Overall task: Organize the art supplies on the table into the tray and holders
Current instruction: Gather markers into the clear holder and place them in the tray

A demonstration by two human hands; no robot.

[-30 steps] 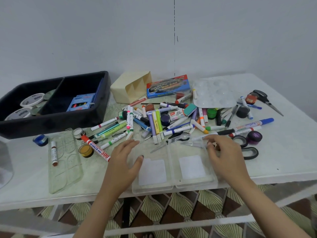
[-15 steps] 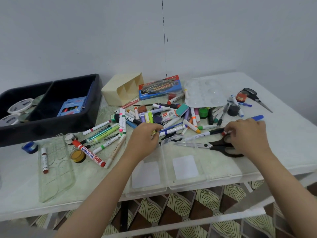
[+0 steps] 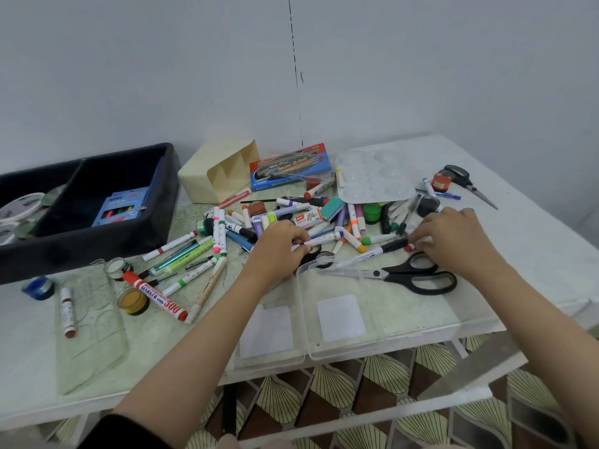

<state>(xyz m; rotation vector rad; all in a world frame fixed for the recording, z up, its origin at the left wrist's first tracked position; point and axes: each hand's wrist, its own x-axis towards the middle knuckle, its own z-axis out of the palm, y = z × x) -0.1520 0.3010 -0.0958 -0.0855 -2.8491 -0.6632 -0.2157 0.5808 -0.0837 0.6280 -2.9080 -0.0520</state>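
Observation:
A heap of markers and pens [image 3: 291,218] covers the middle of the white table [image 3: 534,241]. My left hand [image 3: 278,247] pinches a white marker with a blue band [image 3: 324,239] at the heap's near edge. My right hand [image 3: 450,238] has its fingertips closed on a red-capped marker [image 3: 409,247] just above the black scissors [image 3: 411,275]. The scissors lie over the far edge of a clear two-part tray [image 3: 382,332] in front of me. A black tray [image 3: 81,234] stands at the left, a cream holder [image 3: 207,176] lies on its side behind the heap.
A blue watercolour box [image 3: 291,168], a clear paint palette [image 3: 376,183] and a second pair of scissors [image 3: 466,183] lie at the back right. At the left are a clear flat tray [image 3: 90,335], a red whiteboard marker [image 3: 155,294], small paint pots and blue tape [image 3: 39,288].
Both hands left the clear tray and reached forward into the heap. The left hand took a white marker; the right hand moved right, then closed its fingertips on a red-capped marker.

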